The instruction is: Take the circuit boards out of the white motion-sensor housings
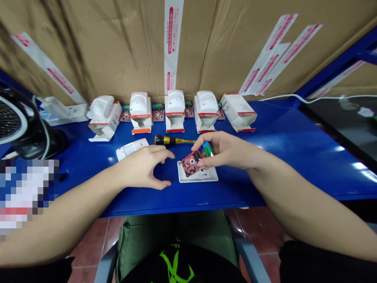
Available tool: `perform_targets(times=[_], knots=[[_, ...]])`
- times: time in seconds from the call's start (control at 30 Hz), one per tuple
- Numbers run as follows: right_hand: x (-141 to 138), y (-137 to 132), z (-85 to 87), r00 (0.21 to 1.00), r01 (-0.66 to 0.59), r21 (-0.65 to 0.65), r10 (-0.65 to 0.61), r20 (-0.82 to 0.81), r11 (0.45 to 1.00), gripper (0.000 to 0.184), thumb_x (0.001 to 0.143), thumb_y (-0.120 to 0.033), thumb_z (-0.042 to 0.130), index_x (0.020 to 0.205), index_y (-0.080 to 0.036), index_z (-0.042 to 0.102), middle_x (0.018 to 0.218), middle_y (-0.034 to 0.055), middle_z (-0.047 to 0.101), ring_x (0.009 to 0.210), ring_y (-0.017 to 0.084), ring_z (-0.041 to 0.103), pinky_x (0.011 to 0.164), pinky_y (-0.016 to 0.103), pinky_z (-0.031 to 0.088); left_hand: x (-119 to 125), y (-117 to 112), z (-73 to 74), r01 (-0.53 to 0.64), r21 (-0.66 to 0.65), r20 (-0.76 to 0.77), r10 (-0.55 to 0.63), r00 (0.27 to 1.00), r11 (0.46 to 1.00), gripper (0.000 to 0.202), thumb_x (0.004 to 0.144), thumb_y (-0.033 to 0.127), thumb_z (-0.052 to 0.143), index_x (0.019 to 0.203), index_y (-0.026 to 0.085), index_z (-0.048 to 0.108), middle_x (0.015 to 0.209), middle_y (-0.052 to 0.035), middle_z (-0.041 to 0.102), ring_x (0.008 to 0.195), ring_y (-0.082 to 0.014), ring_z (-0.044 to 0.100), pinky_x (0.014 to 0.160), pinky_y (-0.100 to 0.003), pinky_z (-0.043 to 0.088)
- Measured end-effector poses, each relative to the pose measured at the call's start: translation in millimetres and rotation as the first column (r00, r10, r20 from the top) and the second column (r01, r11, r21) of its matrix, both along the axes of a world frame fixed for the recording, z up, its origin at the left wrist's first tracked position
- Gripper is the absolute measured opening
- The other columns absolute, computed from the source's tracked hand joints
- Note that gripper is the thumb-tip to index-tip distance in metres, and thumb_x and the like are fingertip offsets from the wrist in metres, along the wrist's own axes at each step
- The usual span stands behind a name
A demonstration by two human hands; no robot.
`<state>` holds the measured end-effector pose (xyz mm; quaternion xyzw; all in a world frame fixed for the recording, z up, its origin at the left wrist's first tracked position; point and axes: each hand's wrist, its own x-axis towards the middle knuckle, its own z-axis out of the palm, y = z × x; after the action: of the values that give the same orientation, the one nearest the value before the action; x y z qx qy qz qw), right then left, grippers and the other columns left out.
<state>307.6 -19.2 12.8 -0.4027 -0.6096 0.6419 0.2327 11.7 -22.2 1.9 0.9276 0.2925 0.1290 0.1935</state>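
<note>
Between the fingers of my right hand (222,151) is a red circuit board (190,164) with a green battery (207,148) beside it, tilted over a white plastic back cover (198,179) that lies on the table. My left hand (149,165) is left of the cover, its thumb and fingers apart in a curve with nothing between them. Behind the left hand, partly hidden by it, lies a white detector housing (131,148). A black and yellow screwdriver (173,140) rests just beyond both hands.
Small open boxes (174,120) stand in a row at the back of the blue table (273,129), several topped with white detectors (176,100). More circuit boards (158,115) lie between them. A black fan (26,125) occupies the left, and a cardboard wall (194,47) rises behind.
</note>
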Motion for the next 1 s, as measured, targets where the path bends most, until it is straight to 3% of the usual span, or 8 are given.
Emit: perform_targets(times=[0.13, 0.23, 0.47, 0.63, 0.73, 0.9, 1.0], knots=[[-5, 0, -5.3, 0.999, 0.019, 0.047, -0.017, -0.042, 0.999, 0.039, 0.068, -0.031, 0.099, 0.096, -0.022, 0.073, 0.088, -0.0014, 0.080, 0.076, 0.016, 0.078, 0.073, 0.030, 0.063, 3, -1, -3.7, -0.009, -0.044, 0.073, 0.012, 0.997, 0.999, 0.089, 0.071, 0.055, 0.098, 0.145, 0.021, 0.063, 0.129, -0.0118, 0.072, 0.110, -0.0310, 0.075, 0.100, -0.044, 0.063], [-12, 0, -9.8, 0.998, 0.030, 0.088, -0.026, -0.051, 0.996, 0.042, 0.066, -0.033, 0.099, 0.096, -0.021, 0.072, 0.087, -0.0012, 0.079, 0.077, 0.017, 0.077, 0.073, 0.031, 0.063, 7, -3, -8.1, -0.003, -0.051, 0.099, 0.008, 0.995, 0.999, 0.099, 0.070, 0.059, 0.099, 0.152, 0.021, 0.057, 0.139, -0.0159, 0.070, 0.119, -0.0348, 0.073, 0.105, -0.049, 0.062], [-16, -1, -7.9, 0.999, 0.022, 0.171, -0.029, 0.038, 0.985, 0.038, 0.066, -0.036, 0.096, 0.091, -0.021, 0.073, 0.083, 0.0003, 0.078, 0.073, 0.018, 0.074, 0.066, 0.032, 0.061, 11, -5, -11.0, -0.010, -0.050, 0.078, 0.013, 0.997, 0.999, 0.074, 0.080, 0.030, 0.090, 0.147, 0.020, 0.060, 0.125, -0.0111, 0.073, 0.115, -0.0303, 0.075, 0.102, -0.043, 0.063], [-11, 1, -7.9, 1.000, 0.020, 0.071, -0.020, -0.005, 0.997, 0.038, 0.067, -0.033, 0.096, 0.092, -0.022, 0.071, 0.085, -0.0009, 0.079, 0.076, 0.017, 0.076, 0.071, 0.031, 0.063, 11, -5, -10.1, -0.018, -0.094, 0.082, 0.026, 0.996, 0.995, 0.075, 0.077, 0.029, 0.090, 0.145, 0.021, 0.061, 0.128, -0.0107, 0.073, 0.112, -0.0293, 0.075, 0.102, -0.043, 0.063], [-5, 5, -6.2, 1.000, 0.012, 0.112, -0.012, 0.003, 0.994, 0.035, 0.069, -0.031, 0.096, 0.092, -0.022, 0.073, 0.091, -0.0006, 0.079, 0.080, 0.016, 0.076, 0.074, 0.029, 0.063, 9, -3, -9.3, -0.011, -0.092, 0.078, 0.018, 0.997, 0.996, 0.069, 0.077, 0.029, 0.090, 0.140, 0.021, 0.064, 0.127, -0.0104, 0.073, 0.112, -0.0294, 0.075, 0.102, -0.043, 0.062], [19, 11, 5.5, 0.997, -0.071, 0.139, 0.071, 0.004, 0.988, 0.035, 0.075, -0.033, 0.095, 0.097, -0.021, 0.070, 0.092, -0.0002, 0.076, 0.074, 0.014, 0.073, 0.068, 0.029, 0.062, 2, 0, -1.2, -0.001, -0.095, 0.010, 0.002, 1.000, 0.995, 0.067, 0.077, 0.028, 0.088, 0.140, 0.020, 0.066, 0.126, -0.0103, 0.074, 0.112, -0.0291, 0.074, 0.102, -0.041, 0.061], [35, 16, 13.5, 0.997, -0.051, 0.212, 0.037, 0.069, 0.976, 0.038, 0.075, -0.036, 0.096, 0.097, -0.022, 0.067, 0.098, 0.0014, 0.075, 0.079, 0.016, 0.073, 0.069, 0.031, 0.061, -5, 2, 6.4, 0.027, -0.121, -0.050, -0.033, 0.998, 0.992, 0.059, 0.078, 0.028, 0.088, 0.134, 0.019, 0.070, 0.123, -0.0094, 0.073, 0.107, -0.0273, 0.074, 0.099, -0.038, 0.060]])
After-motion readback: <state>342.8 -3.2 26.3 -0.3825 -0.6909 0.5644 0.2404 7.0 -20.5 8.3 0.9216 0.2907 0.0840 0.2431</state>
